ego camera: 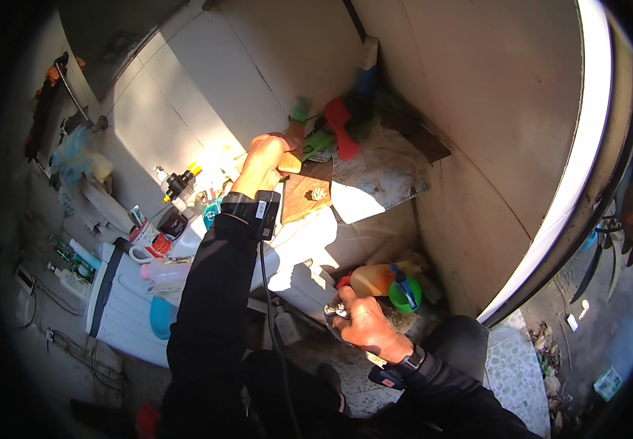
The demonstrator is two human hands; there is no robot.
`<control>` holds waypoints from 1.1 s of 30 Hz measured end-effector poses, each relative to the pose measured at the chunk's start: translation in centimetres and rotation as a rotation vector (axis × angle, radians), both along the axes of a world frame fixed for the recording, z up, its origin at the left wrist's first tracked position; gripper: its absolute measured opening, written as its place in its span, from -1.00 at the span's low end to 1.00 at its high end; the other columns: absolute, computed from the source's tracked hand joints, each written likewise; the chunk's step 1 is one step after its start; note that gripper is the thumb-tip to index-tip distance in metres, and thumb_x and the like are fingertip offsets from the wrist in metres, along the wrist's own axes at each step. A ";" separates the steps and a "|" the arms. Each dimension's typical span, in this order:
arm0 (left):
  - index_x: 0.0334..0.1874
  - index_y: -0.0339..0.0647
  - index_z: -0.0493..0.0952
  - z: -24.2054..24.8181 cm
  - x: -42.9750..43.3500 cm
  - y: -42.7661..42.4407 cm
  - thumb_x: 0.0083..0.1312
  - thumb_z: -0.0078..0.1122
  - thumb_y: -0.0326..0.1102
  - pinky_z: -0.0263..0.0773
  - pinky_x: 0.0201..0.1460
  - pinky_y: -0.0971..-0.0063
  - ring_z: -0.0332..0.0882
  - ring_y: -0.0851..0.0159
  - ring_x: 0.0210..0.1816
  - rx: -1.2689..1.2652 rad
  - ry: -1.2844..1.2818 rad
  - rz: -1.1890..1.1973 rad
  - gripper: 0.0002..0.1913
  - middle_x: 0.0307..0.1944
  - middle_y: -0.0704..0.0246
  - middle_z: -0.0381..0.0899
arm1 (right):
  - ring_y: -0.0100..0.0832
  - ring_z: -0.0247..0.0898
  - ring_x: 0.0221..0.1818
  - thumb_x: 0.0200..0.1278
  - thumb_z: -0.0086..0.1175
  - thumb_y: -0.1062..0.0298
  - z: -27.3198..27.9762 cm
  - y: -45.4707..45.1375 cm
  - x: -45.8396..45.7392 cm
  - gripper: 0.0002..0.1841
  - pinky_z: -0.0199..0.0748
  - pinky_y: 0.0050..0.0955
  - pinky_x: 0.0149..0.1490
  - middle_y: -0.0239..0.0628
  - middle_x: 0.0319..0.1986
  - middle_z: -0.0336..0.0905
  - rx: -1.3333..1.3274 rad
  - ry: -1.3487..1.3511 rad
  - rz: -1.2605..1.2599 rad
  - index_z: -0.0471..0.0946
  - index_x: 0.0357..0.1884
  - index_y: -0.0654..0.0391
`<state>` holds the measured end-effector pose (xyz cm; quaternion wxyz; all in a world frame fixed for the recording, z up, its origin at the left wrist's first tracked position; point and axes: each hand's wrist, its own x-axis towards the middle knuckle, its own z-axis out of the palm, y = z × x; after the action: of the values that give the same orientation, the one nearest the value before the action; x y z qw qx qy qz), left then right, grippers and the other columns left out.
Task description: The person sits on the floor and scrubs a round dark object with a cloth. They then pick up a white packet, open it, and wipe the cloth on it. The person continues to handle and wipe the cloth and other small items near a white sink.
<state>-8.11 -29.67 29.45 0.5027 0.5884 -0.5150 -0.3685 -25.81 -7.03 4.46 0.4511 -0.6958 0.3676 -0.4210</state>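
Note:
My left hand (266, 159) grips a flat wooden piece (291, 161) over a brown wood-grain board (306, 189). A small pale knobbly lump (317, 193) lies on that board. Lower down, my right hand (365, 325) is closed around a crumpled whitish and shiny thing (336, 310) whose kind I cannot tell. Just beyond the right hand are an orange-tan container (372, 280) and a green round object (404, 294) with a blue part. A red plastic object (342, 129) stands in the corner behind the board, beside green items.
Toiletry bottles, a dark jar (172, 223) and a red-and-white mug (152, 238) crowd the ledge at left, near a white ribbed lid (135, 313). A greyish sheet (382, 164) and a dark wooden piece (421, 137) lie against the tiled corner. A curved white edge (558, 219) borders the right.

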 end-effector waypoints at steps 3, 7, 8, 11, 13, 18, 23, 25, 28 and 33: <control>0.04 -0.27 0.70 0.3 2.3 2.2 0.57 0.26 -0.48 0.66 0.08 0.21 0.73 0.24 0.00 -0.169 0.109 -0.116 -0.89 -0.04 0.29 0.78 | 0.40 0.73 0.00 0.34 0.44 0.33 0.0 0.0 -0.2 -0.58 0.66 0.21 0.14 0.29 -0.07 0.77 -0.027 0.009 -0.020 0.57 0.13 0.28; 0.07 -0.35 0.59 1.5 5.4 6.6 0.60 0.18 -0.50 0.86 0.06 0.09 0.83 0.11 -0.10 -0.276 0.156 -0.224 -0.89 -0.04 0.05 0.76 | 0.40 0.72 0.01 0.32 0.43 0.37 0.2 0.1 -0.2 -0.59 0.63 0.23 0.13 0.27 -0.10 0.79 -0.068 0.036 -0.054 0.58 0.13 0.25; 0.12 -0.37 0.57 1.6 5.9 8.1 0.59 0.16 -0.49 0.86 0.06 0.09 0.84 0.08 -0.09 -0.318 0.187 -0.270 -0.84 -0.03 0.03 0.77 | 0.41 0.71 0.00 0.31 0.42 0.39 0.4 0.1 -0.1 -0.61 0.62 0.24 0.13 0.27 -0.13 0.80 -0.075 0.029 -0.063 0.58 0.12 0.24; 0.33 -0.47 0.48 1.4 6.7 13.1 0.55 0.08 -0.45 0.85 0.02 0.15 0.89 0.02 -0.07 -0.386 0.235 -0.283 -0.64 -0.01 -0.04 0.78 | 0.40 0.72 0.01 0.31 0.42 0.42 0.9 0.2 0.0 -0.64 0.67 0.17 0.14 0.25 -0.14 0.80 -0.026 -0.044 -0.077 0.61 0.10 0.24; 0.32 -0.47 0.48 1.6 7.0 16.2 0.56 0.11 -0.45 0.85 -0.03 0.19 0.89 0.04 -0.12 -0.381 0.183 -0.291 -0.65 0.00 -0.04 0.79 | 0.26 0.81 -0.06 0.32 0.44 0.46 1.2 0.4 0.0 -0.66 0.74 0.00 0.06 0.21 -0.15 0.81 -0.023 -0.075 -0.094 0.62 0.08 0.25; 0.30 -0.36 0.49 -1.3 6.2 24.4 0.60 0.24 -0.47 0.76 -0.22 0.33 0.85 0.19 -0.22 -0.339 0.231 -0.215 -0.69 -0.07 0.02 0.80 | 0.10 0.87 -0.12 0.32 0.44 0.49 2.1 0.7 -0.2 -0.68 0.77 -0.13 0.04 0.16 -0.16 0.83 -0.083 -0.090 -0.153 0.63 0.07 0.26; 0.35 -0.42 0.45 -9.2 3.5 32.1 0.65 0.08 -0.58 0.64 -0.25 0.49 0.68 0.44 -0.31 -0.212 0.140 -0.213 -0.71 -0.09 0.21 0.74 | -0.31 0.72 -0.25 0.32 0.41 0.55 2.6 0.8 -0.3 -0.71 0.68 -0.35 -0.07 -0.11 -0.22 0.80 -0.059 -0.237 -0.228 0.61 0.03 0.26; 0.38 -0.41 0.46 -13.2 2.6 34.5 0.62 0.07 -0.59 0.64 -0.21 0.47 0.67 0.41 -0.31 -0.125 -0.002 -0.146 -0.67 -0.07 0.22 0.75 | -0.51 0.64 -0.21 0.36 0.39 0.58 2.7 1.5 -0.4 -0.74 0.65 -0.42 -0.06 -0.25 -0.20 0.78 0.033 -0.423 -0.165 0.60 0.03 0.23; 0.32 -0.39 0.47 -19.0 1.4 36.5 0.65 0.05 -0.57 0.60 -0.24 0.51 0.65 0.46 -0.31 -0.035 0.019 -0.042 -0.73 -0.07 0.25 0.73 | -0.61 0.59 -0.18 0.42 0.40 0.57 2.7 2.7 -0.3 -0.77 0.62 -0.46 -0.07 -0.34 -0.20 0.76 0.050 -0.438 -0.128 0.59 0.01 0.21; 0.31 -0.39 0.50 -24.7 0.1 37.3 0.64 0.06 -0.57 0.52 -0.30 0.55 0.59 0.50 -0.36 -0.003 0.187 0.076 -0.74 -0.18 0.31 0.71 | -0.31 0.71 -0.18 0.36 0.45 0.57 2.3 4.8 0.8 -0.70 0.67 -0.35 -0.04 -0.15 -0.17 0.72 -0.459 -0.136 -0.107 0.61 0.06 0.23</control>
<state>-8.04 7.64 4.72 0.5629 0.5698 -0.4439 -0.4018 -25.01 -2.19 6.72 0.2821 -0.7298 0.2674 -0.5625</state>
